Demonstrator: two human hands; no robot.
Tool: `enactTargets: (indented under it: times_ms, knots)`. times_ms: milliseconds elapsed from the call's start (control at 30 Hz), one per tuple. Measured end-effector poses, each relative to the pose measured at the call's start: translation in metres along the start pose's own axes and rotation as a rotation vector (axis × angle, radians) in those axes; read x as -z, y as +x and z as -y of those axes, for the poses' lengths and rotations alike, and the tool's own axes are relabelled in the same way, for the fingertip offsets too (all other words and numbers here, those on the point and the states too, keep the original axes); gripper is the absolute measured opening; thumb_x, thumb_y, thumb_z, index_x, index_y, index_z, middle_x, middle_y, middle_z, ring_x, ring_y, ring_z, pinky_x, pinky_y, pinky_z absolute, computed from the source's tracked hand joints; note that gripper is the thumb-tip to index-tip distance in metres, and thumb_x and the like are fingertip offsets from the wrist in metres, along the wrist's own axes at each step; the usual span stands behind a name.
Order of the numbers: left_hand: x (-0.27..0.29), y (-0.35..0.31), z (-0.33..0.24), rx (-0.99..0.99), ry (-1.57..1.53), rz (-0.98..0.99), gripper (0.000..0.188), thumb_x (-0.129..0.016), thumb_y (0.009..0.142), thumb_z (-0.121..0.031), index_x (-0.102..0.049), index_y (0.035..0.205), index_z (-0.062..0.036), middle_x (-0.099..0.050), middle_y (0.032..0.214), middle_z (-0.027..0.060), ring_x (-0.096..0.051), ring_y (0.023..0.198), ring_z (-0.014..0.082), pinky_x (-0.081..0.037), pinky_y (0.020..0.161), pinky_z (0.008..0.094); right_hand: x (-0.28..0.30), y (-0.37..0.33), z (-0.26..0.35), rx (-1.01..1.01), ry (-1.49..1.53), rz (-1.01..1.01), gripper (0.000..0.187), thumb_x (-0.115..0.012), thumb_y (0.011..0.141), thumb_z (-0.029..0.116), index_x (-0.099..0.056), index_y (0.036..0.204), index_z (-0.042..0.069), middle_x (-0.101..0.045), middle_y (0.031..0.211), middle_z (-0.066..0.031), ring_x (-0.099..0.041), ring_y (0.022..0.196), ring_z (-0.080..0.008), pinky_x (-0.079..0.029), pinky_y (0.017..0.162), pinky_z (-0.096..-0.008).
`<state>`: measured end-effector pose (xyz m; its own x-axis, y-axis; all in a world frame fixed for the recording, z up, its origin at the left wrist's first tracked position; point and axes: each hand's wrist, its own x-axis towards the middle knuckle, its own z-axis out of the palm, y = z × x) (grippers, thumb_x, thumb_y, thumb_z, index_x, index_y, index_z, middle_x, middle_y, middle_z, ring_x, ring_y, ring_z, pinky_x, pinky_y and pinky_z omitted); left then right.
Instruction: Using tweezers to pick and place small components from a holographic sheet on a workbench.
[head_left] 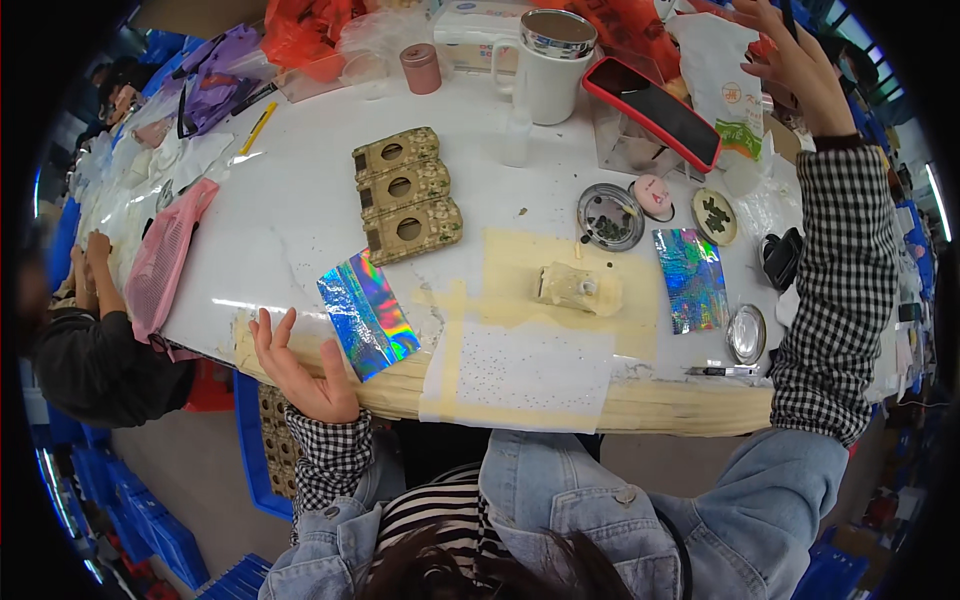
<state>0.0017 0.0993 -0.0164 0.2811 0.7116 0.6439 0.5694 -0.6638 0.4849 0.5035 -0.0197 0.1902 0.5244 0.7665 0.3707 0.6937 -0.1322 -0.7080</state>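
My left hand (305, 372) is open at the table's near edge, fingers spread and holding nothing. Beside it lies a shiny holographic sheet (368, 315). My right hand (800, 75) is raised at the far right with a thin dark stick (788, 20) between its fingers; the top of the stick is cut off by the view. Below that hand stands a white paper bag (722, 75). Three speckled tan-brown blocks with round holes (408, 190) sit in a row at middle left. A small pale tan piece (580, 288) rests on yellow tape in front of me.
A red-cased phone (655, 112) leans near a white mug (548, 85). Round dishes of dark bits (612, 217), a second holographic sheet (692, 280), a metal lid (746, 333) and a cutter knife (722, 371) lie at right. Another person's arm (95, 330) is at far left.
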Motion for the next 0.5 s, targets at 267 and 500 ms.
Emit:
enactTargets:
  times_ms: [267,500]
  knots:
    - [-0.001,0.001,0.002,-0.041,-0.101,0.045,0.042,-0.052,0.084,-0.017,-0.05,0.119,0.0054,-0.039,0.135,0.0259,-0.028,0.132,0.0419,-0.021,0.108,0.0507,0.014,-0.211,0.079,-0.023,-0.014,-0.018,0.052,-0.028,0.101,0.035,-0.055,0.11,-0.008,-0.064,0.099,-0.0158,-0.05,0.058,-0.0079,-0.049,0.066,-0.0228]
    - [0.034,0.005,-0.014,-0.109,-0.56,-0.011,0.037,-0.044,0.094,-0.023,-0.045,0.121,0.0025,-0.042,0.131,0.0273,-0.045,0.121,0.0338,-0.038,0.1,0.0418,0.032,-0.349,0.096,0.074,-0.126,-0.051,0.065,-0.03,0.096,0.053,-0.059,0.103,-0.005,-0.065,0.083,-0.0145,-0.041,0.045,-0.0065,-0.029,0.042,-0.0181]
